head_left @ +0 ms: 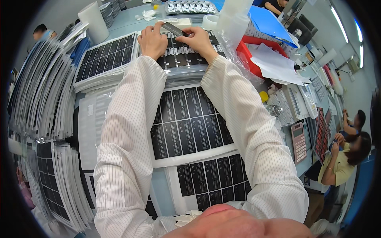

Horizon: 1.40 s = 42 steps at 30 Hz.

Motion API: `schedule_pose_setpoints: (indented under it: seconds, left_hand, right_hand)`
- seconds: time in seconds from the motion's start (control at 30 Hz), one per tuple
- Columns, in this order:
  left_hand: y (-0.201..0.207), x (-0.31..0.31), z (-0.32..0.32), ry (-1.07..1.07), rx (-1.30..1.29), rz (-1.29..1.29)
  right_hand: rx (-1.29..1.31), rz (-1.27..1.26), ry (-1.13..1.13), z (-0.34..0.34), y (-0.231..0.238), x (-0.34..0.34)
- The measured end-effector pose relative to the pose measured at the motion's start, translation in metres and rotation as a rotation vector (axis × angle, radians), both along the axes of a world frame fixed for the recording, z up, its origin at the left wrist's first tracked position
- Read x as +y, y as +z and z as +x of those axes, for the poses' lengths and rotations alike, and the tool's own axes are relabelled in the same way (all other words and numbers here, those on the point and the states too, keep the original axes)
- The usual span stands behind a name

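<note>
Worktable (126, 18) busy with paper stacks. Right hand (199, 41): thumb and index nearly closed, pinching one end of a dark card (172, 28). Left hand (152, 41): fingers loosely curled at its other end, grip unclear. Black-patterned sheets (185, 60) beneath both hands' fingers; red tray (242, 53) rightward.

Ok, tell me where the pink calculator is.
The pink calculator lies toward the right of the head view, between the person's right sleeve and the red-and-black printed sheets.
</note>
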<state>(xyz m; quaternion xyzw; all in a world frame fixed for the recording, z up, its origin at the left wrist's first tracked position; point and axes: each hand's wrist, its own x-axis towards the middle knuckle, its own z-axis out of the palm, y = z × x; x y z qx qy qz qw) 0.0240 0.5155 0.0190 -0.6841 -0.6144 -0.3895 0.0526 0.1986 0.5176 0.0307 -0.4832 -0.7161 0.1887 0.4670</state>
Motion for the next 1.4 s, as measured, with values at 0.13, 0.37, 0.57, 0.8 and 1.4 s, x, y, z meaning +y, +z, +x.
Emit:
schedule_pose_setpoints:
  seconds: [0.13,0.37,0.57,0.8,1.4]
  left_hand:
    - [-0.0003,-0.0021,0.0013,0.007,-0.012,0.072]
    - [-0.0004,-0.002,0.0001,0.021,0.008,0.038]
    - [0.0004,-0.0029,0.0,-0.011,-0.03,0.043]
    - [-0.0006,-0.0024,-0.0012,0.014,-0.001,-0.018]
    - [0.0002,-0.0018,0.0,-0.039,-0.033,0.053]
  right_hand:
    - [0.004,0.007,0.013,-0.0006,-0.0003,-0.0001]
    - [-0.027,0.005,0.01,-0.0005,-0.0006,0.0004]
    - [0.014,-0.045,0.031,-0.0006,-0.0005,-0.0001]
    - [0.138,-0.181,0.069,-0.0007,-0.0007,0.0006]
    - [0.173,-0.183,0.071,-0.0007,-0.0053,0.0075]
